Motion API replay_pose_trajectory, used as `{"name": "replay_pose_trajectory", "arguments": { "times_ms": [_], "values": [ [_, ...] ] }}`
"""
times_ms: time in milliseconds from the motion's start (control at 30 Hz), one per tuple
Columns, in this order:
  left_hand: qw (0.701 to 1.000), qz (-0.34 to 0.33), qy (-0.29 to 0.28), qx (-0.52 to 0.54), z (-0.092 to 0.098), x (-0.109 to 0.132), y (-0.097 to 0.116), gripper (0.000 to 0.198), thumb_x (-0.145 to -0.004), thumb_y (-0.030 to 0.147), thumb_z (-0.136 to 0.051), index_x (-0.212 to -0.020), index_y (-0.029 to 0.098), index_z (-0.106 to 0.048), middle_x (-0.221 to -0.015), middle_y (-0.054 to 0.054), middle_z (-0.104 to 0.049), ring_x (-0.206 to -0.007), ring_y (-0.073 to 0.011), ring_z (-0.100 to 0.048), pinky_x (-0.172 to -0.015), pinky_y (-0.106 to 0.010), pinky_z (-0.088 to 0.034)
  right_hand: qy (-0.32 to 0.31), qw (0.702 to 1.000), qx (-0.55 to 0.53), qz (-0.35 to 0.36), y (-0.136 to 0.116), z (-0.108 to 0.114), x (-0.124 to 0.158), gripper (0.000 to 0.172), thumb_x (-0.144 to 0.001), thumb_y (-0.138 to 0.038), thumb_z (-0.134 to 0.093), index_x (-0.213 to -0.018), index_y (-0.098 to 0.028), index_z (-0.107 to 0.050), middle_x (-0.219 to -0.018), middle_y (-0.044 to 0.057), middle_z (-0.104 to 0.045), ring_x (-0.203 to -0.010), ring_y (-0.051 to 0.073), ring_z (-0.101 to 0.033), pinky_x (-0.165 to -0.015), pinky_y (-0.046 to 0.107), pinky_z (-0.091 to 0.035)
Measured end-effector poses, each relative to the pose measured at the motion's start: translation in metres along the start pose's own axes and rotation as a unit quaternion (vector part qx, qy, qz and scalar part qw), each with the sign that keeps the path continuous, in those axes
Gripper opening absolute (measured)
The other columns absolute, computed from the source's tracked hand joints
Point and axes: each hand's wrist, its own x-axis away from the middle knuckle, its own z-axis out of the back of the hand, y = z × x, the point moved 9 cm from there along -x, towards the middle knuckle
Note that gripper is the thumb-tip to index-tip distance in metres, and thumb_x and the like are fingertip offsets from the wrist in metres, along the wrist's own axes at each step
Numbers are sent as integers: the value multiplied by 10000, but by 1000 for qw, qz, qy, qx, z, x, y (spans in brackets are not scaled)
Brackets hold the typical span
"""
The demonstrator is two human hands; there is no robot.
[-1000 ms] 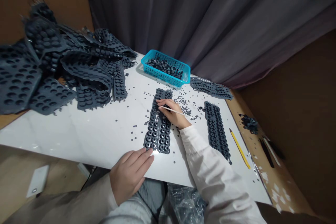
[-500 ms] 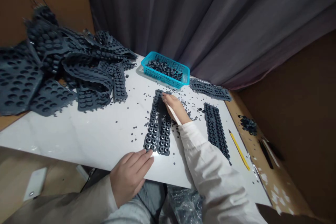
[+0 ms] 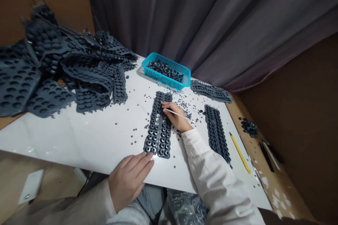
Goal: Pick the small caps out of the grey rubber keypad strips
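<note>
A dark grey rubber sheet (image 3: pixel 158 132) with rows of round studs lies on the white table in front of me. My left hand (image 3: pixel 133 175) is open, its fingertips resting on the near left corner of that sheet. Over the middle of the sheet, my right hand (image 3: pixel 177 116) is closed around a thin white stick (image 3: pixel 181 115). The stick slants from the fingertips back over the hand; what its working tip touches is too small to tell. Small dark round bits (image 3: pixel 187 107) are scattered beside the right hand.
A turquoise basket (image 3: pixel 166 77) of small dark parts stands at the back. Crumpled rubber sheets (image 3: pixel 63 63) pile up at left. More strips lie at right (image 3: pixel 218 133) and back right (image 3: pixel 211 90). A yellow knife-like tool (image 3: pixel 239 153) lies near the right edge.
My right hand has come nearer along the sheet, and the stick in it has swung to lie flatter, pointing rightward. My left hand stays at the sheet's near corner.
</note>
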Motion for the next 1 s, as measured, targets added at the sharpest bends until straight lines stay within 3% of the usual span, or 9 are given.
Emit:
{"name": "replay_pose_trajectory", "arguments": {
  "times_ms": [233, 400, 667, 833, 1000],
  "values": [
    [1000, -12, 17, -1, 2, -2, 2, 398, -791, 101, -471, -1149, 168, -631, -1224, -37, -687, -1075, -205, -605, -932, -345, -404, 6, 999, -31, -17, 7, 2, 1, 244, -943, -424, -502, -984, -214, -618, -1169, 141, -703, -1113, 235, -669, -932, 413, -532],
    [1000, -7, -7, -15, 1, -2, 1, 426, -770, 96, -488, -1167, 180, -619, -1228, -32, -685, -1087, -202, -605, -952, -346, -405, 6, 1000, -23, -20, 9, 2, -1, 252, -941, -432, -504, -995, -220, -629, -1178, 130, -701, -1116, 235, -667, -950, 403, -522],
    [999, -13, -26, -24, -1, -1, 1, 401, -788, 119, -504, -1165, 182, -628, -1248, -39, -673, -1103, -204, -598, -946, -340, -415, -15, 999, 27, 35, -1, 0, -5, 197, -952, -351, -498, -965, -216, -641, -1124, 136, -713, -1055, 233, -671, -908, 415, -534],
    [1000, -11, -9, -17, 2, -2, 1, 414, -770, 109, -506, -1162, 176, -624, -1236, -27, -681, -1100, -196, -594, -943, -336, -411, -37, 995, 55, 74, -3, -2, -11, 221, -958, -346, -473, -956, -234, -664, -1124, 99, -721, -1020, 227, -665, -905, 416, -536],
    [1000, -19, 15, -7, 5, -4, 2, 399, -783, 101, -471, -1141, 164, -636, -1198, -40, -699, -1067, -204, -610, -912, -345, -428, 7, 996, 65, 63, 8, 4, -16, 270, -978, -354, -419, -1001, -226, -656, -1074, 100, -725, -1010, 220, -659, -887, 399, -544]
  ]
}}
